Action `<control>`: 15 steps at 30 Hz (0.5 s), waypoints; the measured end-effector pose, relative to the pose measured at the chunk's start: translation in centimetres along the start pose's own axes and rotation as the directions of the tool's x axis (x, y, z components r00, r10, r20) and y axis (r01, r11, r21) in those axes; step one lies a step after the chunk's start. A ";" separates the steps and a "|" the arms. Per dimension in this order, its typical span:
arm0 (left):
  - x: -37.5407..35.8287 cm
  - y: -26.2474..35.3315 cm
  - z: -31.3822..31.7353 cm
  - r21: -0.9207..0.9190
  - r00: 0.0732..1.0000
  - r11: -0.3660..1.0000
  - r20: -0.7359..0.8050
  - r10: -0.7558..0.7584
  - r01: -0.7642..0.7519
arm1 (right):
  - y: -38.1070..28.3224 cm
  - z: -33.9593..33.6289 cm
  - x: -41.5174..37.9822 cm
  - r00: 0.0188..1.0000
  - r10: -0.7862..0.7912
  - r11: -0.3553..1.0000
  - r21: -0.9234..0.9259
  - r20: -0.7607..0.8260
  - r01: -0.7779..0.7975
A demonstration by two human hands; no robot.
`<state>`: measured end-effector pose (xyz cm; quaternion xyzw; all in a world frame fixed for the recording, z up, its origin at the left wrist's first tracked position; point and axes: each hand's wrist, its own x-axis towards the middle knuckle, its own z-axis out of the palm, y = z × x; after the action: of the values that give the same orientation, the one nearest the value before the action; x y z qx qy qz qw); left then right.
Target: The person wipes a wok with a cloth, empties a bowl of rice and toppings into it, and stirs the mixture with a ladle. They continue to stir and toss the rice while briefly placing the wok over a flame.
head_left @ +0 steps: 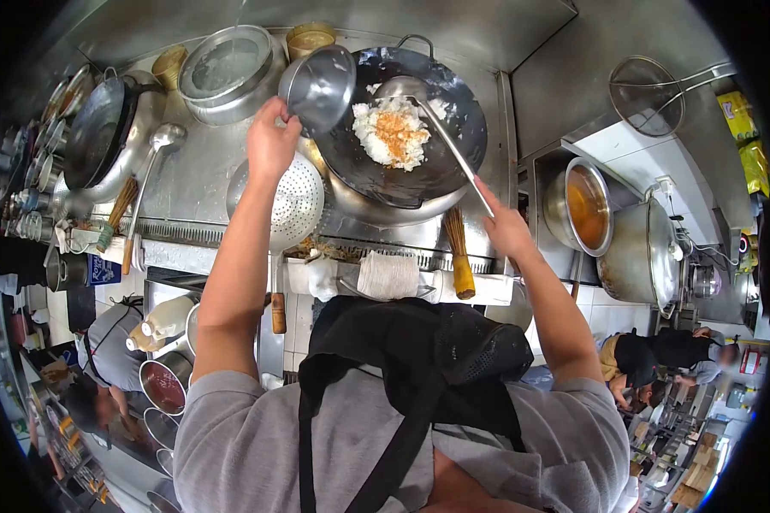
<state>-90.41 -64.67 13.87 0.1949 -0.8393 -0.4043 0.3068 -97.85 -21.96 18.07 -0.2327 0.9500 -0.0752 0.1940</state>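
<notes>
My left hand (274, 141) grips the rim of a metal bowl (319, 90), tipped on its side over the left edge of the wok. Nothing shows inside the bowl. A dark wok (458, 120) sits on the stove, with a mound of white rice (369, 141) in it. Orange-brown bits (399, 130) lie on top of the rice. My right hand (506, 229) is closed around the long handle of a ladle (453, 150). The ladle's head rests at the far side of the rice.
A perforated skimmer (297, 201) lies left of the wok. A lidded pot (228, 73), a second ladle (169, 137) and bamboo brushes (458, 248) are around the stove. At right stand a bowl of orange liquid (587, 207) and a large pot (637, 256). Other people work behind, on both sides.
</notes>
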 end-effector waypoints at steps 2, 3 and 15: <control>1.1 0.5 1.3 0.218 0.906 0.925 -0.224 0.358 -0.312 | -0.5 -1.7 -2.6 0.996 0.088 0.995 -0.039 0.028 -0.087; 0.8 2.0 2.1 0.261 0.955 0.944 -0.164 0.249 -0.201 | 0.2 -1.9 -3.7 0.998 0.060 0.997 0.038 0.018 -0.060; -11.5 3.7 5.1 -0.030 0.922 0.940 -0.187 -0.339 0.340 | 6.7 -3.2 -8.6 0.988 -0.140 0.983 0.134 0.068 0.130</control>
<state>-85.72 -53.00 10.23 0.3754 -0.7604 -0.4296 0.3104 -94.88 -11.88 22.30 -0.2862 0.9171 -0.1403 0.2395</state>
